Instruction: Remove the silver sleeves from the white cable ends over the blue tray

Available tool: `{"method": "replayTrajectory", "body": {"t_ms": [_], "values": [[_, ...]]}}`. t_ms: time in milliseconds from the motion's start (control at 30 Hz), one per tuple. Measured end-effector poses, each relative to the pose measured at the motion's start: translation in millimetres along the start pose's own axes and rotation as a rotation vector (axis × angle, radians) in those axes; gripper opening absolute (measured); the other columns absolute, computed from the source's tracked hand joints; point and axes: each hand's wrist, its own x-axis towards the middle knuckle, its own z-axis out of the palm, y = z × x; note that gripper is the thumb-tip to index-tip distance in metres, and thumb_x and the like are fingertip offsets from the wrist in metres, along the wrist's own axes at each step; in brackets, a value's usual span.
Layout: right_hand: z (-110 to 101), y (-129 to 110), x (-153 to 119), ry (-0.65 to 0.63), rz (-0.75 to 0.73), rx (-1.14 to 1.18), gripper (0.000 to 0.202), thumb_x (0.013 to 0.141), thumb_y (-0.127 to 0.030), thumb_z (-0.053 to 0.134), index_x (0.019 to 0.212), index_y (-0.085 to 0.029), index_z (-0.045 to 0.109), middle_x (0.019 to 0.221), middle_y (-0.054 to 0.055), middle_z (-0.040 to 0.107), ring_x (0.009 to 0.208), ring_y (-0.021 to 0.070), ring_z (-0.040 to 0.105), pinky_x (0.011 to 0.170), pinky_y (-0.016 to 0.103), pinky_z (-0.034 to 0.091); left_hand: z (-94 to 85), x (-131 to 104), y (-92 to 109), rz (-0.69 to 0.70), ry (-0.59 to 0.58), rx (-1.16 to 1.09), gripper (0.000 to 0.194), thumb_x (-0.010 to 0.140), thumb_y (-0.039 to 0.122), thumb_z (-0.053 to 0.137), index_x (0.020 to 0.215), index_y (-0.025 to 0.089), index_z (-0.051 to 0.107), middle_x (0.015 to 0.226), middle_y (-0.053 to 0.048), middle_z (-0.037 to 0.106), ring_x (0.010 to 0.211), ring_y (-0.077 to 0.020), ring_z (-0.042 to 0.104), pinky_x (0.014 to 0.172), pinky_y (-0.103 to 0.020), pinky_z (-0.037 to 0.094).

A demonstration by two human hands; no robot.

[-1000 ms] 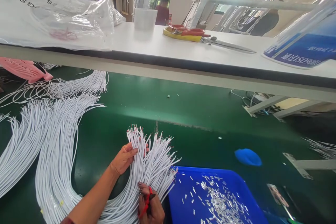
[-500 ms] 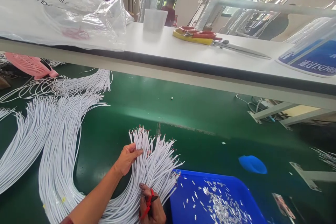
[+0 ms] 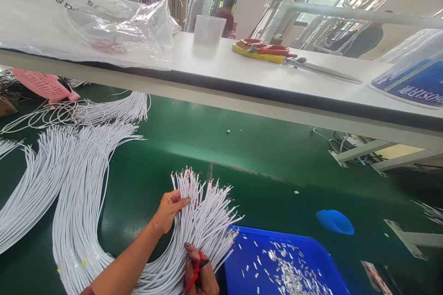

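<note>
A thick bundle of white cables (image 3: 199, 221) fans out in front of me, with reddish wire tips showing at the upper ends. My left hand (image 3: 171, 209) is closed on the bundle's left side, thumb across the strands below their tips. Lower down, my right hand (image 3: 204, 276) is closed around a red-handled tool (image 3: 198, 265), right against the cables. Its blades are hidden, so the exact kind does not show. Beside the bundle lies a blue tray (image 3: 297, 242) scattered with small white and clear bits (image 3: 294, 274).
More white cable bundles (image 3: 78, 184) lie on the left. A white bench (image 3: 214, 64) crosses the view, bearing a plastic bag (image 3: 114, 27), a clear cup (image 3: 208, 30) and red-and-yellow-handled tools (image 3: 265, 50). A blue object (image 3: 335, 221) rests on the green floor (image 3: 263, 147).
The view has shifted slightly, so the bench and floor appear a little lower and further right. Both hands stay in nearly the same place on the cables.
</note>
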Motion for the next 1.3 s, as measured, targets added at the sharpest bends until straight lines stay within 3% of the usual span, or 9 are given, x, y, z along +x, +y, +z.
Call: {"method": "replayTrajectory", "body": {"t_ms": [133,367,700,933,1033,1200,1300], "values": [[1,0,0,0.009,0.007,0.005,0.013,0.08,-0.018,0.055,0.091,-0.019,0.062,0.085,0.007,0.068,0.077,0.0198,0.066,0.069,0.03,0.053,0.0,-1,0,-0.006,0.021,0.019,0.042,0.065,0.038,0.075,0.096,0.011,0.07,0.084,-0.01,0.07,0.075,-0.0209,0.063,0.071,-0.029,0.045],[1,1,-1,0.0,-0.002,-0.014,0.015,0.081,-0.016,0.054,0.093,-0.019,0.062,0.087,0.007,0.068,0.079,0.0201,0.066,0.069,0.031,0.053,-2.7,-2,-2,0.026,-0.014,0.002,0.031,0.072,0.03,0.071,0.097,0.013,0.07,0.086,-0.009,0.071,0.077,-0.0194,0.063,0.072,-0.027,0.045],[3,0,-1,0.008,-0.007,-0.013,0.013,0.082,-0.016,0.053,0.09,-0.019,0.062,0.087,0.008,0.068,0.08,0.0198,0.064,0.07,0.03,0.051,-6.7,-5,-2,0.035,-0.074,-0.047,0.035,0.075,0.029,0.068,0.106,0.014,0.066,0.095,-0.01,0.069,0.094,-0.0247,0.061,0.08,-0.032,0.045],[0,2,-1,-0.036,-0.02,-0.038,0.015,0.082,-0.014,0.053,0.094,-0.018,0.061,0.089,0.008,0.068,0.081,0.0192,0.064,0.072,0.03,0.052,-8.7,-7,-1,0.003,-0.068,-0.081,0.035,0.073,0.03,0.07,0.103,0.014,0.066,0.093,-0.01,0.069,0.091,-0.024,0.062,0.079,-0.032,0.046],[-2,-1,2,-0.102,-0.013,-0.044,0.015,0.083,-0.014,0.052,0.096,-0.018,0.06,0.091,0.009,0.067,0.085,0.0185,0.064,0.074,0.029,0.052,-6.5,-4,-1,0.017,-0.011,-0.066,0.036,0.069,0.028,0.073,0.101,0.015,0.065,0.093,-0.008,0.068,0.084,-0.0205,0.062,0.076,-0.029,0.046],[-8,-15,14,-0.175,-0.015,-0.109,0.014,0.086,-0.017,0.049,0.097,-0.019,0.058,0.1,0.009,0.067,0.092,0.0189,0.062,0.078,0.03,0.05,-7.1,4,-5,0.03,0.333,0.02,0.044,0.057,0.026,0.081,0.096,0.014,0.064,0.076,-0.001,0.066,0.063,-0.0115,0.058,0.063,-0.022,0.045],[-9,-25,27,-0.224,-0.046,-0.254,0.021,0.085,-0.013,0.048,0.105,-0.018,0.054,0.109,0.01,0.064,0.094,0.0177,0.061,0.077,0.028,0.05,-18.8,5,-5,0.007,0.418,0.013,0.053,0.056,0.028,0.081,0.101,0.013,0.06,0.07,0.0,0.064,0.059,-0.0106,0.057,0.058,-0.022,0.046]]}}
